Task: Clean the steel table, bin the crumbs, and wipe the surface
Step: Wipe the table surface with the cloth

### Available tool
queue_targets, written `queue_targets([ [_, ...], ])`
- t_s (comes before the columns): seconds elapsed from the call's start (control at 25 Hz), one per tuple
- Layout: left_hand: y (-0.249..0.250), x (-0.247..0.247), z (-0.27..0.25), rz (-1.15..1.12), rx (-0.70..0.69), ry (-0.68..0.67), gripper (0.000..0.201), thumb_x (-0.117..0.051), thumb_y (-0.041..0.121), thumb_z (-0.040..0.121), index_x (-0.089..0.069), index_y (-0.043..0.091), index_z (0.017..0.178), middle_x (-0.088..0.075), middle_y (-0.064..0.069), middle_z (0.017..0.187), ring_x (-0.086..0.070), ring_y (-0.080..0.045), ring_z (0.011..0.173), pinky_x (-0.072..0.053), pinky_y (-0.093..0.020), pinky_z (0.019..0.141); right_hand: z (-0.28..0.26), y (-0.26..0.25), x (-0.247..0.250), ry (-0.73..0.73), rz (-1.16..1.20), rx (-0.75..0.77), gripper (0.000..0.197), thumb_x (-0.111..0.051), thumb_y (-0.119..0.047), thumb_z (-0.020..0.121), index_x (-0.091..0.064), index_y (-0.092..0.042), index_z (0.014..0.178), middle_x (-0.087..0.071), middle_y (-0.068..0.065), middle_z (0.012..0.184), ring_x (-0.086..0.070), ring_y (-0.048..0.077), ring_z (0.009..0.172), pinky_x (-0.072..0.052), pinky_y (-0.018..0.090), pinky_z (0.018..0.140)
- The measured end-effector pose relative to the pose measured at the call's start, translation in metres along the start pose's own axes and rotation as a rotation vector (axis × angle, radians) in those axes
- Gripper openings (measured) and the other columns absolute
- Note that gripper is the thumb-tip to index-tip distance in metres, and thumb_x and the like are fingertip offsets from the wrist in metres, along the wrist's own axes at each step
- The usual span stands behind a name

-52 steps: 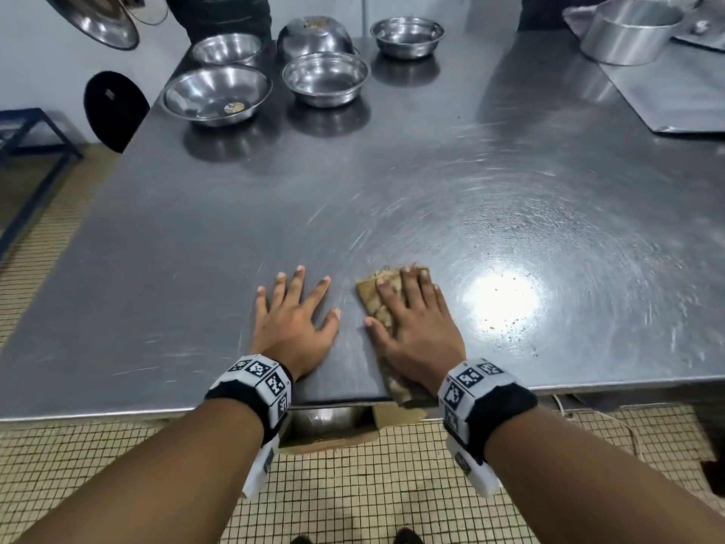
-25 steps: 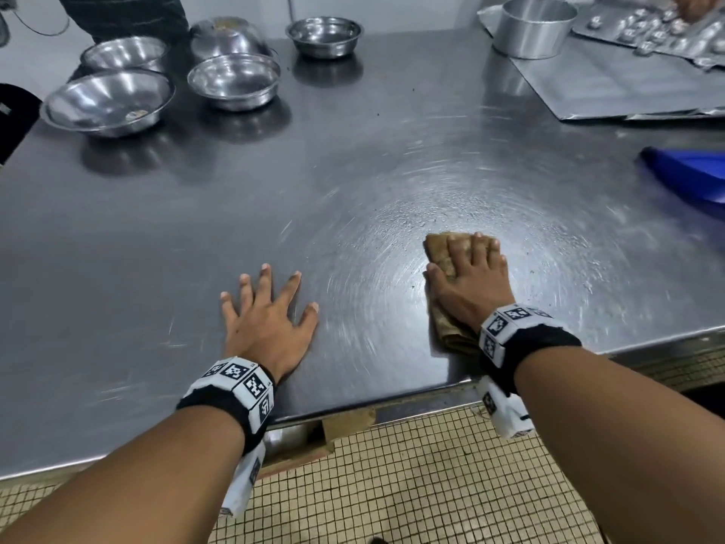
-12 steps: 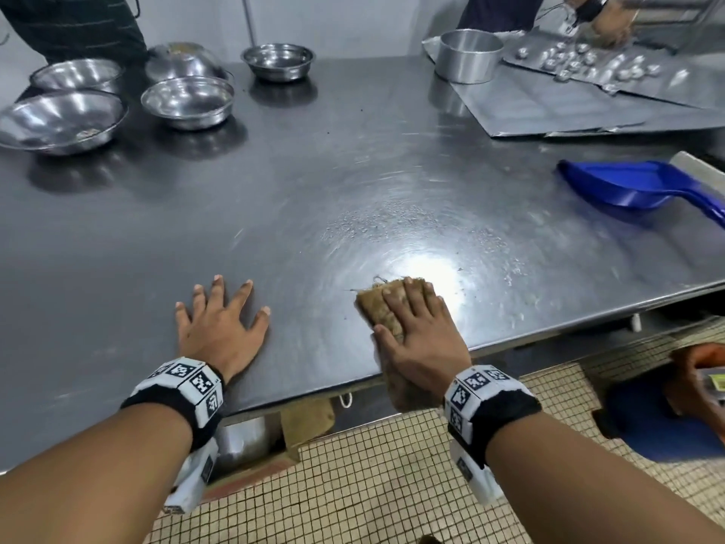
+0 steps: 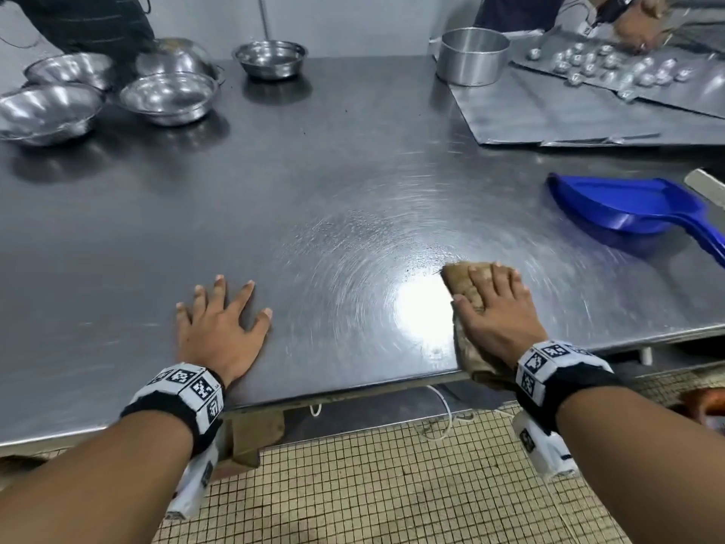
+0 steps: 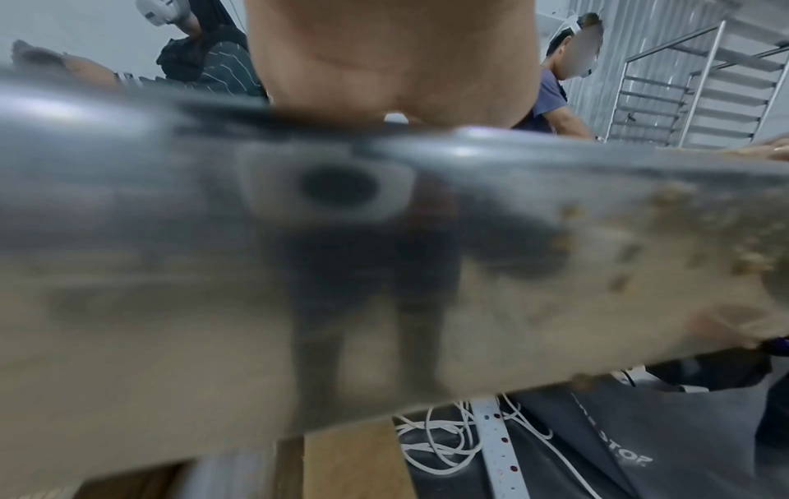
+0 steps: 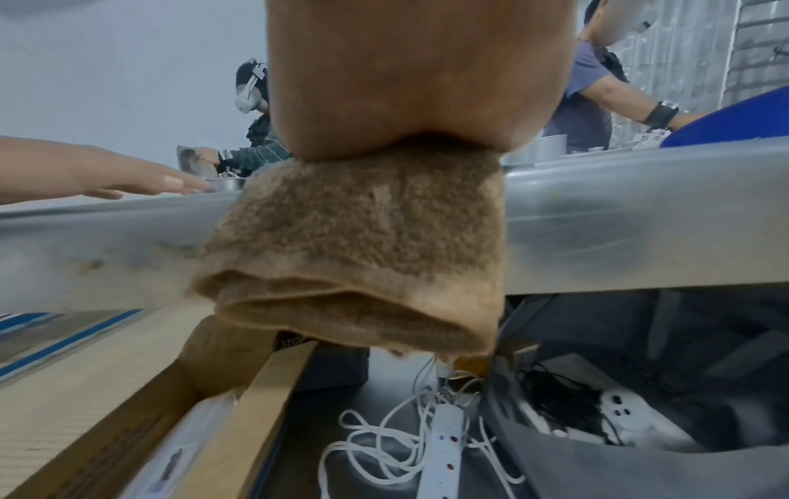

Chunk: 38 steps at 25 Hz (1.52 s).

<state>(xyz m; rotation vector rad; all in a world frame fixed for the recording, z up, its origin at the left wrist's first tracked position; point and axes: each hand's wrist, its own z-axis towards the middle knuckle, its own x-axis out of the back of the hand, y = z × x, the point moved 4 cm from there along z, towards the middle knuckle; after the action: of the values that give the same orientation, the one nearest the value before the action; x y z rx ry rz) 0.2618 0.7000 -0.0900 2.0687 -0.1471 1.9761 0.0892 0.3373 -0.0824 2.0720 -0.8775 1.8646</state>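
My right hand (image 4: pixel 496 308) lies flat with straight fingers on a folded brown cloth (image 4: pixel 461 282), pressing it onto the steel table (image 4: pixel 314 182) near its front edge. The cloth's near end hangs over the edge, as the right wrist view shows the cloth (image 6: pixel 354 256) draped there. My left hand (image 4: pixel 221 323) rests flat on the table, fingers spread, to the left of the cloth and holding nothing. A few dark crumbs (image 4: pixel 412 273) lie just left of the cloth. A blue dustpan (image 4: pixel 623 208) sits on the table to the far right.
Several steel bowls (image 4: pixel 168 97) stand at the back left, and a round steel pot (image 4: pixel 472 56) on metal sheets (image 4: pixel 549 111) at the back right. Other people work at the far side. Cables and a power strip (image 6: pixel 444 449) lie under the table.
My right hand has slid the cloth across the table's front, left then back to the right, nearer the dustpan. My left hand stayed flat on the table.
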Motion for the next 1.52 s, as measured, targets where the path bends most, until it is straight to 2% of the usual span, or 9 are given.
queue_targets([
  [0.2, -0.001, -0.002, 0.003, 0.027, -0.006, 0.004, 0.062, -0.032, 0.064, 0.092, -0.027, 0.041, 0.150, -0.014, -0.002, 0.163, -0.010, -0.031, 0.149, -0.007, -0.052, 0.119, 0.035, -0.028, -0.002, -0.011, 0.030, -0.060, 0.075, -0.020, -0.062, 0.092, 0.002, -0.026, 0.154, 0.012, 0.012, 0.160, 0.017, 0.031, 0.146, 0.010, 0.045, 0.117],
  [0.36, -0.002, -0.003, 0.005, 0.036, -0.016, 0.017, 0.062, -0.030, 0.065, 0.092, -0.026, 0.042, 0.150, -0.014, -0.001, 0.163, -0.010, -0.030, 0.149, -0.007, -0.052, 0.119, 0.034, -0.092, -0.015, -0.019, 0.006, 0.103, 0.075, -0.019, -0.061, 0.092, 0.002, -0.023, 0.154, 0.009, 0.016, 0.160, 0.015, 0.034, 0.146, 0.007, 0.047, 0.118],
  [0.56, -0.002, -0.004, 0.005, 0.041, -0.016, 0.001, 0.063, -0.029, 0.066, 0.092, -0.026, 0.042, 0.150, -0.014, -0.001, 0.163, -0.010, -0.031, 0.148, -0.007, -0.052, 0.119, -0.012, -0.142, -0.033, -0.044, -0.037, 0.321, 0.072, -0.017, -0.060, 0.095, 0.002, -0.024, 0.154, 0.014, 0.013, 0.160, 0.018, 0.030, 0.146, 0.007, 0.044, 0.120],
  [0.76, 0.009, 0.003, -0.004, 0.020, -0.045, -0.031, 0.063, -0.031, 0.064, 0.093, -0.026, 0.040, 0.151, -0.014, -0.003, 0.163, -0.010, -0.032, 0.149, -0.007, -0.054, 0.119, -0.042, -0.101, -0.030, -0.053, -0.069, 0.332, 0.070, -0.012, -0.063, 0.095, 0.011, -0.029, 0.151, 0.022, 0.003, 0.157, 0.024, 0.023, 0.144, 0.008, 0.041, 0.120],
  [0.96, 0.074, -0.002, -0.021, -0.023, -0.212, -0.066, 0.065, -0.024, 0.066, 0.093, -0.018, 0.040, 0.153, -0.004, 0.000, 0.165, -0.002, -0.028, 0.151, 0.002, -0.051, 0.121, -0.029, -0.005, -0.020, 0.013, -0.165, 0.216, 0.072, -0.001, -0.063, 0.092, 0.006, -0.026, 0.153, 0.011, 0.004, 0.161, 0.021, 0.023, 0.146, 0.000, 0.046, 0.121],
  [1.16, 0.129, -0.013, -0.011, 0.002, -0.237, -0.098, 0.067, -0.019, 0.068, 0.092, -0.013, 0.041, 0.153, 0.001, -0.001, 0.165, 0.003, -0.031, 0.150, 0.004, -0.054, 0.120, -0.005, 0.064, 0.018, 0.029, -0.170, 0.051, 0.065, -0.009, -0.055, 0.098, -0.003, -0.022, 0.154, 0.015, 0.001, 0.157, 0.013, 0.027, 0.147, 0.012, 0.042, 0.118],
  [1.24, 0.134, -0.015, -0.007, 0.013, -0.226, -0.090, 0.068, -0.018, 0.069, 0.091, -0.013, 0.041, 0.153, 0.000, 0.000, 0.165, 0.003, -0.031, 0.150, 0.004, -0.054, 0.120, 0.020, 0.074, 0.019, 0.043, -0.078, -0.060, 0.072, -0.014, -0.059, 0.094, -0.001, -0.023, 0.154, 0.009, 0.008, 0.161, 0.010, 0.027, 0.148, 0.009, 0.043, 0.120],
  [1.36, 0.135, -0.017, -0.004, 0.016, -0.227, -0.090, 0.068, -0.018, 0.069, 0.091, -0.012, 0.041, 0.153, 0.001, 0.002, 0.165, 0.004, -0.030, 0.151, 0.004, -0.053, 0.120, 0.058, 0.070, 0.010, 0.052, -0.078, -0.133, 0.085, -0.008, -0.068, 0.082, -0.003, -0.024, 0.154, 0.002, 0.013, 0.161, 0.007, 0.029, 0.148, 0.003, 0.048, 0.120],
  [1.52, 0.137, -0.017, -0.003, 0.000, -0.227, -0.103, 0.068, -0.017, 0.069, 0.092, -0.009, 0.042, 0.154, 0.005, 0.003, 0.164, 0.007, -0.028, 0.151, 0.006, -0.052, 0.120, 0.062, 0.020, 0.007, 0.022, -0.043, -0.093, 0.078, -0.016, -0.065, 0.090, -0.002, -0.024, 0.154, 0.006, 0.017, 0.160, 0.010, 0.035, 0.147, 0.004, 0.048, 0.119],
])
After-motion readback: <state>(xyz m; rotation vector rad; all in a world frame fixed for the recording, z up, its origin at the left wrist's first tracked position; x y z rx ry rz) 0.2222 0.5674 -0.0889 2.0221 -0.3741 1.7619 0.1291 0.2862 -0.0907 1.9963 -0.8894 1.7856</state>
